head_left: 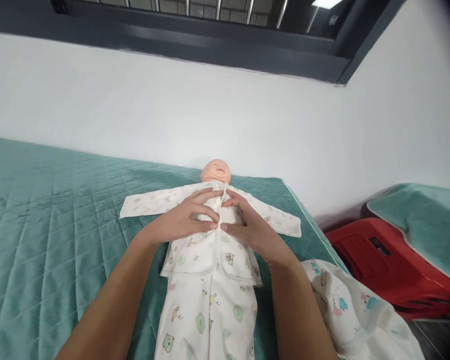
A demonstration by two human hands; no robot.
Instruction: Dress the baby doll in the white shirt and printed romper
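Observation:
A baby doll [216, 170] lies on its back, its head toward the wall. It wears a white long-sleeved baby jacket [228, 258] printed with small animals, both sleeves spread out sideways. Matching white trousers [210, 320] cover its legs. On the chest, my left hand [189, 215] pinches the jacket's front edge with thumb and fingers. Opposite it, my right hand [247, 222] grips the other front edge, the two thumbs almost touching. A button shows on the upper front between my fingers; what lies under the thumb tips is hidden.
A green quilted cover [52, 240] lies under the doll, against the white wall [165, 110]. At lower right sits a white printed cloth [360, 315]. Beyond the cover's right edge stands a red plastic chair [393, 265], partly under another green cloth [427, 215]. A dark window frame [210, 42] runs above.

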